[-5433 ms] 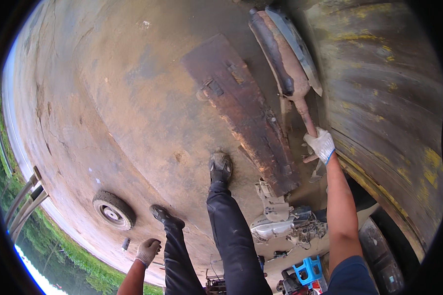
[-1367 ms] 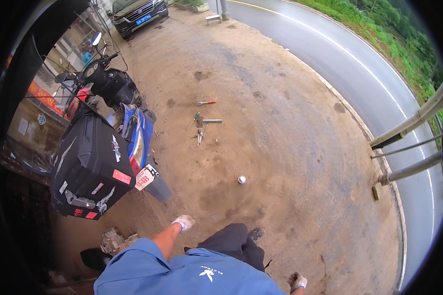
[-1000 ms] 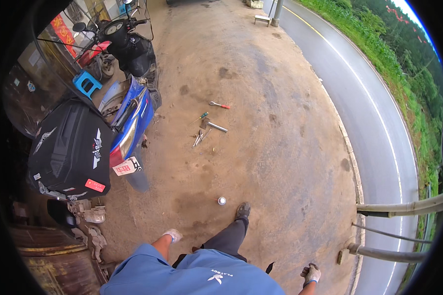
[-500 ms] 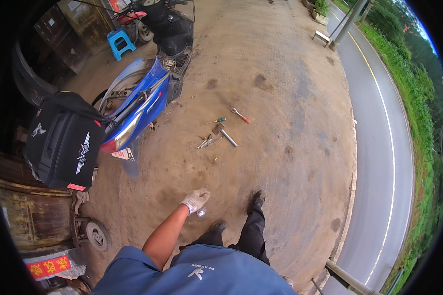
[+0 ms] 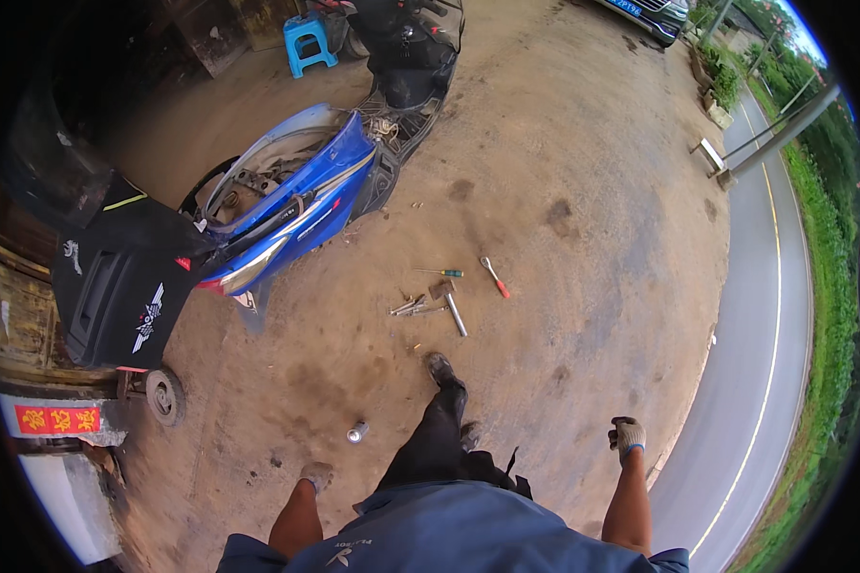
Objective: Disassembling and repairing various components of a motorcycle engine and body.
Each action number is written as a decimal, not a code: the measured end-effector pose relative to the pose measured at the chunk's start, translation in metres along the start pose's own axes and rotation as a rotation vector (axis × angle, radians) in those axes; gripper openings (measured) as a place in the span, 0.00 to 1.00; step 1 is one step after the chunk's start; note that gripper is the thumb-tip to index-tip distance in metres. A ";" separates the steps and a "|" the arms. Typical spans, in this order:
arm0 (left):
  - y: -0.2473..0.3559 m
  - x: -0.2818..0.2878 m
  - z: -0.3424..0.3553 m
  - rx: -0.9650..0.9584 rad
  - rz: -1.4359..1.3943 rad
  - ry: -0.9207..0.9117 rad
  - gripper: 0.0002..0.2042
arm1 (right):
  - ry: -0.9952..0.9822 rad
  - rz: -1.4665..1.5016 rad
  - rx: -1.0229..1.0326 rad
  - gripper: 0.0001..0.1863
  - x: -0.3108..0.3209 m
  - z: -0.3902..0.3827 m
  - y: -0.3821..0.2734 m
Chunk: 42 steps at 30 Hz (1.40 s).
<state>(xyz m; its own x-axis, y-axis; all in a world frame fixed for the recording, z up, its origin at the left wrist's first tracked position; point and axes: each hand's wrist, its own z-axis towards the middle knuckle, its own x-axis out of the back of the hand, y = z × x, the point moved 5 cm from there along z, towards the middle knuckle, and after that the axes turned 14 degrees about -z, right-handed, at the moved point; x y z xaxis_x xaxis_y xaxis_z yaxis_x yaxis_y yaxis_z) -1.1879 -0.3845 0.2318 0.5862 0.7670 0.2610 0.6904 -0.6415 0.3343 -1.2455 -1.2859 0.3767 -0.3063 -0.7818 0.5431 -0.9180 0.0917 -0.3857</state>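
Note:
My left hand [image 5: 317, 475], in a pale work glove, hangs low beside my body; its fingers are too blurred to read. Nearest to it, a small silver can [image 5: 357, 432] lies on the ground, apart from the hand. My right hand [image 5: 627, 435], gloved too, is held out at my right side with its fingers curled and dark at the tips. Whatever it may hold is hidden. Ahead of my feet lie a hammer [image 5: 456, 312], a green-handled screwdriver [image 5: 446, 273], a red-handled ratchet wrench [image 5: 494, 276] and several small metal tools [image 5: 411, 307].
At the left stands a blue scooter [image 5: 301, 205] with its seat area uncovered and a black top box [image 5: 115, 296] at its rear. Beyond are a blue stool [image 5: 308, 45] and a parked car [image 5: 652, 14]. A road [image 5: 760, 334] runs along the right, past a pole [image 5: 784, 134].
My left hand has drawn back from beside the can toward my body. My right hand has come into view. My feet have stepped, and the view has shifted so the scooter shows more fully.

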 end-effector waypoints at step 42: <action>0.355 0.010 0.597 -0.404 -0.154 0.608 0.15 | -0.114 -1.603 1.994 0.19 -1.013 0.550 -0.604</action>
<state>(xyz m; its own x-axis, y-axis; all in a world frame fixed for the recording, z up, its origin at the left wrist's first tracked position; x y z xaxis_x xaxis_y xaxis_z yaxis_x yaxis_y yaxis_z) -0.6841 -0.6142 -0.1881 0.0770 0.7963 0.6000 0.4678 -0.5603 0.6836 -0.2421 -0.8888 -0.3509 0.0699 0.2830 0.9566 0.7989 -0.5901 0.1163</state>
